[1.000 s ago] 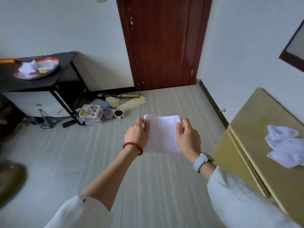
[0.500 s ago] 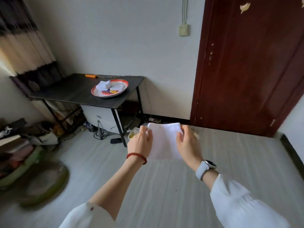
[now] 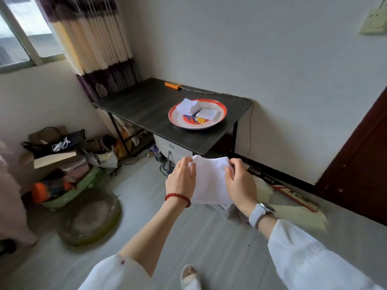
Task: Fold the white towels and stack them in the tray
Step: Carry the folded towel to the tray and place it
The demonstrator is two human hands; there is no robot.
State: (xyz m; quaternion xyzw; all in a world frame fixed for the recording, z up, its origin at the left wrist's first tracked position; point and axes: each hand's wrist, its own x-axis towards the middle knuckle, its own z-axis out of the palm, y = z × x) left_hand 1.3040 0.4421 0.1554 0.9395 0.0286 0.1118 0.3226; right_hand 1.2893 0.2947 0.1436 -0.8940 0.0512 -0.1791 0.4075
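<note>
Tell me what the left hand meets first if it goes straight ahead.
Probably the table edge; the left hand grips the towel and points toward it. Depth is unclear.

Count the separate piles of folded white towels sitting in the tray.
2. A taller stack at the tray's back left, a lower pile to its right. How many towels each holds cannot be told.

Black bench against white wall, orange device w/ thin cable at back edge. Striped curtain left, next to window. Dark red door right. Green tub w/ misc clutter on grey floor; wall switch plate top right.
</note>
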